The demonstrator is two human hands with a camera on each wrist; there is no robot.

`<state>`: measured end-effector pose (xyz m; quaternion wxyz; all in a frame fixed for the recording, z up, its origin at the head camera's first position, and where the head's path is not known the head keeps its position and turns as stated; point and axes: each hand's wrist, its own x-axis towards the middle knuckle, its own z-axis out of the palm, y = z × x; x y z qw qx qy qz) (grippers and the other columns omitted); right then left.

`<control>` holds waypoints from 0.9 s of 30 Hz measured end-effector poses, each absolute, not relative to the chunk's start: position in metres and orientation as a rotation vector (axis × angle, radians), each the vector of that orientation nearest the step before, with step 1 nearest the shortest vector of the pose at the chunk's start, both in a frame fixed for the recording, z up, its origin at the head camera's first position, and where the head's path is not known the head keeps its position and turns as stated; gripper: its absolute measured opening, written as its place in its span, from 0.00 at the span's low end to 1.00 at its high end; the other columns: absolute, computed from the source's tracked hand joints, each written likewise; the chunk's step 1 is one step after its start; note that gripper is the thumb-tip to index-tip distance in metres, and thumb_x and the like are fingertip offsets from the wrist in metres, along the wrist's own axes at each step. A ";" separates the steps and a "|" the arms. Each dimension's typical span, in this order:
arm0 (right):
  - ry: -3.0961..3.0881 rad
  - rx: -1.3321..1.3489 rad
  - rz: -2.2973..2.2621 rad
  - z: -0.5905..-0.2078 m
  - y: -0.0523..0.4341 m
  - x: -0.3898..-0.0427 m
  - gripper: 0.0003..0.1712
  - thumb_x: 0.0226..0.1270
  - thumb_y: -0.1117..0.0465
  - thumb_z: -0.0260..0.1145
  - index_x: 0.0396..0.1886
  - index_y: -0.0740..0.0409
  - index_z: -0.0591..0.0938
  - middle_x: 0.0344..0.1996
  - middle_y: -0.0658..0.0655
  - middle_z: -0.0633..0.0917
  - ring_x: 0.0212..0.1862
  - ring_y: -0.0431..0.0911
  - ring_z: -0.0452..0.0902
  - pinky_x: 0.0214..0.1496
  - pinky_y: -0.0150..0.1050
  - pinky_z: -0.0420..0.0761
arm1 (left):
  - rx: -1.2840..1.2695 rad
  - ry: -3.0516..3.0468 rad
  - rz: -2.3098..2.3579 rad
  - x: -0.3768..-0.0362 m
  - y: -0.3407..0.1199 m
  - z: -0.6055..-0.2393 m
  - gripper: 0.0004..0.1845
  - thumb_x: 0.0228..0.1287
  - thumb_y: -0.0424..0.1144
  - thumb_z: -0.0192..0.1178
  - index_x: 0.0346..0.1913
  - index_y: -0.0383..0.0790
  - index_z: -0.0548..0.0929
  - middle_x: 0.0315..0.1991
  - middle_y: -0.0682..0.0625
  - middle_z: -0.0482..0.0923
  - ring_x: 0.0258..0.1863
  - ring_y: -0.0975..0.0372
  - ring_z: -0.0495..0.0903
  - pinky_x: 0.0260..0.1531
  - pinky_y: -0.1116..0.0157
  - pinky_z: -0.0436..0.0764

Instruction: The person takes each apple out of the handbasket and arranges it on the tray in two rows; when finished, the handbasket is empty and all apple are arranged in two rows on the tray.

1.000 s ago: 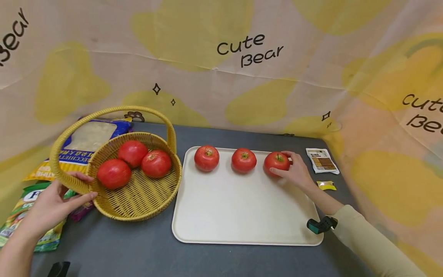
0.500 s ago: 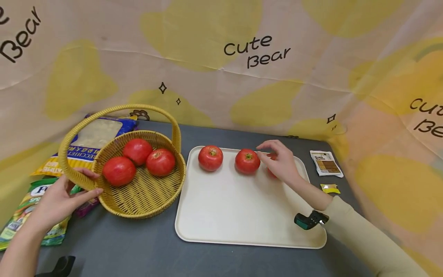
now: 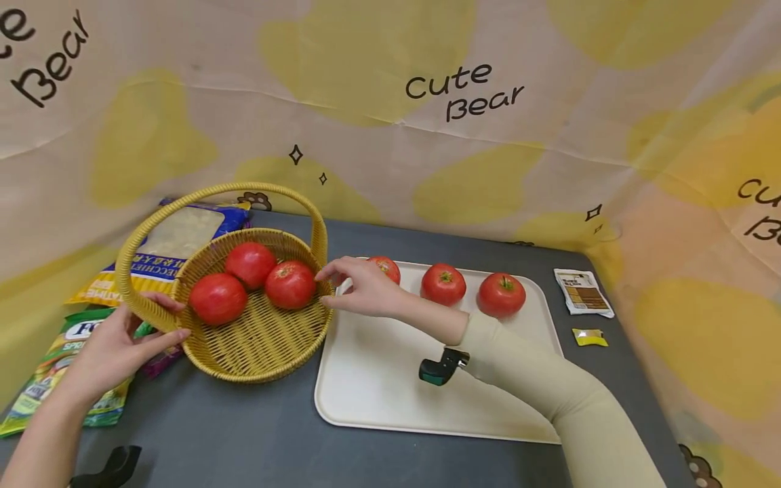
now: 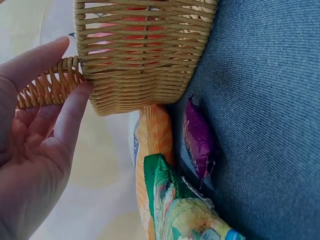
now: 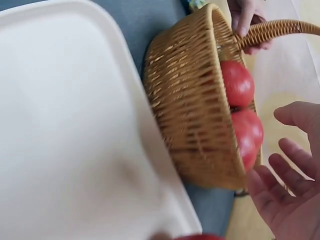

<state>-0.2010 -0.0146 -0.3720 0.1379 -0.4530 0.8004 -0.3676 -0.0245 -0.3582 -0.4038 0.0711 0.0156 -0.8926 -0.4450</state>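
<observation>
Head view: a wicker basket (image 3: 256,339) with a hoop handle stands on the grey table (image 3: 244,434), just left of a cream tray (image 3: 390,386). The left hand (image 3: 116,349) holds the basket at the base of its handle; thumb and fingers curl round the woven band, as the left wrist view confirms (image 4: 35,150). Three tomatoes lie in the basket: the near-left tomato (image 3: 217,299), the rear tomato (image 3: 251,264) and the right basket tomato (image 3: 290,285). The right hand (image 3: 363,290) hovers at the basket's right rim, fingers spread and relaxed, gripping nothing; its fingertips (image 3: 322,274) are just beside the right basket tomato, contact not discernible. In the right wrist view the open palm (image 5: 287,195) faces the basket wall. On the tray, three further tomatoes stand in a row along the far edge: one partly hidden behind the right hand (image 3: 387,268), a middle one (image 3: 443,284), a right one (image 3: 502,295). Food packets (image 3: 67,359) lie left of the basket; two small sachets (image 3: 582,293) lie right of the tray.
</observation>
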 end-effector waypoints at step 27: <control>2.624 -1.346 -0.100 -0.380 -0.119 -0.200 0.44 0.50 0.45 0.75 0.65 0.53 0.68 0.51 0.52 0.75 0.50 0.44 0.70 0.45 0.36 0.77 | 0.068 -2.701 -1.307 -0.024 -0.356 -0.402 0.21 0.62 0.39 0.68 0.53 0.38 0.72 0.48 0.47 0.75 0.51 0.76 0.67 0.41 0.80 0.64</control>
